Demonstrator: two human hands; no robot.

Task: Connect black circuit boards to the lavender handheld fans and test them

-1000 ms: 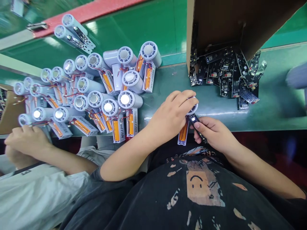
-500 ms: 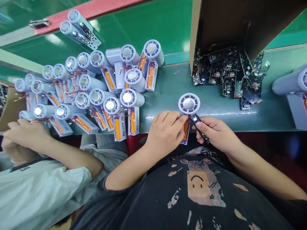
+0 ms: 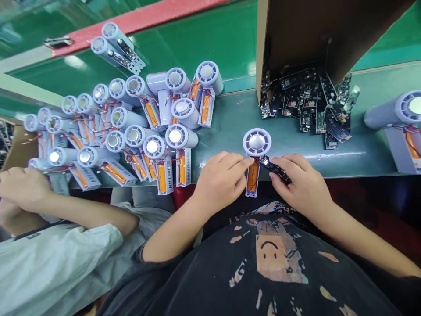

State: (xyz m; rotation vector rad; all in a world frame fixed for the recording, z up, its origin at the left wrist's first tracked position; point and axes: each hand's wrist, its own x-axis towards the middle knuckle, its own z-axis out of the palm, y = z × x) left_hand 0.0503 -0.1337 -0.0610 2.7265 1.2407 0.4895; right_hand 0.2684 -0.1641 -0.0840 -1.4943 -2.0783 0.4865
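A lilac fan unit (image 3: 257,141) with a round grille and silver centre stands at the bench edge in front of me. Its open handle shows an orange battery (image 3: 252,176). At the top of the handle, near the red wires, are the fingertips of my left hand (image 3: 221,181), bent and close together; what they pinch is too small to make out. My right hand (image 3: 301,184) grips a narrow black circuit board (image 3: 275,169) between thumb and fingers. The board's far end touches or nearly touches the wires just below the fan head.
Several fan units (image 3: 182,136) crowd the green bench (image 3: 226,131) at left. Circuit boards (image 3: 309,98) spill from a cardboard box (image 3: 261,48) at back right. Another fan unit (image 3: 394,112) lies far right. A person's arm (image 3: 88,210) rests at far left.
My left fingers have drawn back slightly, showing more of the battery. My right hand has shifted its grip, with its fingers now over the board. The view has shifted a little.
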